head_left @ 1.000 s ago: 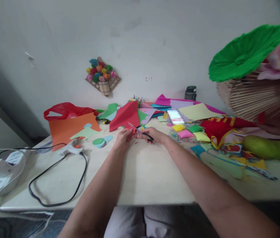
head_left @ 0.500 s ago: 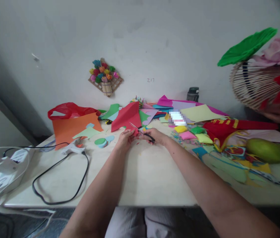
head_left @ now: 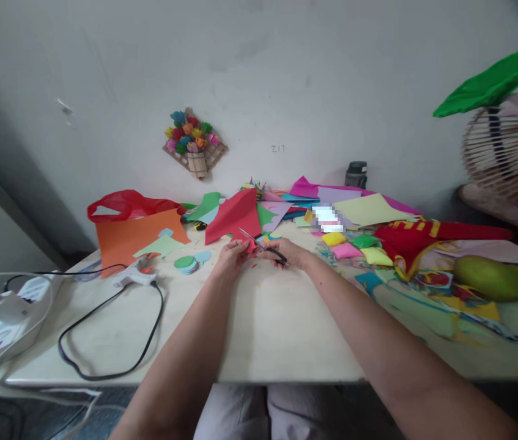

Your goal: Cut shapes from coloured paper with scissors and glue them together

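Observation:
In the head view my left hand (head_left: 232, 258) pinches a small piece of red paper (head_left: 251, 245) over the middle of the table. My right hand (head_left: 288, 253) is closed around the black handles of a pair of scissors (head_left: 277, 255), whose metal blades point up and left by the red piece. Whether the blades are cutting at this instant is too small to tell. Just beyond lies a larger red sheet (head_left: 233, 214). Left of my left hand are a stack of green and light-blue paper circles (head_left: 186, 264) and an orange sheet (head_left: 125, 238).
A white power strip (head_left: 20, 311) and a looped black cable (head_left: 103, 374) lie on the left. On the right are coloured clay packets (head_left: 348, 250), a red and yellow cloth (head_left: 412, 241), paper scraps and a green fruit (head_left: 483, 275). A dark bottle (head_left: 356, 174) stands by the wall.
At the far right, the woven fan-like piece with its green leaf and flowers has shifted rightward, partly out of view. My hands, the scissors and the red paper have hardly moved.

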Demonstrator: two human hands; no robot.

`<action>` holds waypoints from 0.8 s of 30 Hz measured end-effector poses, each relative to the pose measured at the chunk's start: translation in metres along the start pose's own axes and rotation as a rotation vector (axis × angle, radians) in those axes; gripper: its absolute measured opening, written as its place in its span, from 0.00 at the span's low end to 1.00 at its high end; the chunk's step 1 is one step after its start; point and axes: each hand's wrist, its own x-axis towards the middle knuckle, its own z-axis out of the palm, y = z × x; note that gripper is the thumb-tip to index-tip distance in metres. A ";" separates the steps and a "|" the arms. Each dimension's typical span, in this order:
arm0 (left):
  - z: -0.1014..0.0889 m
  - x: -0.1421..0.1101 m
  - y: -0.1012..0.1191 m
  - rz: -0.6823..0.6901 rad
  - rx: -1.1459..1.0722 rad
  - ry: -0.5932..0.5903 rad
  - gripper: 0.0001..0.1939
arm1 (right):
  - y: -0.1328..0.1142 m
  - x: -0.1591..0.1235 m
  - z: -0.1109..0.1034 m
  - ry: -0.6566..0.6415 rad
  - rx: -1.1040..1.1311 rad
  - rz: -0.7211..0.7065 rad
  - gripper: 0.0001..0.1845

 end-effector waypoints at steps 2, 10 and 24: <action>0.000 0.000 0.000 0.001 -0.008 -0.002 0.07 | 0.000 0.000 0.000 -0.006 0.009 0.000 0.18; -0.004 0.005 -0.005 0.006 -0.027 -0.013 0.06 | -0.004 -0.001 0.002 0.002 0.058 0.033 0.17; 0.000 0.000 -0.001 -0.004 -0.002 0.011 0.06 | 0.009 0.006 -0.001 0.007 0.093 -0.019 0.15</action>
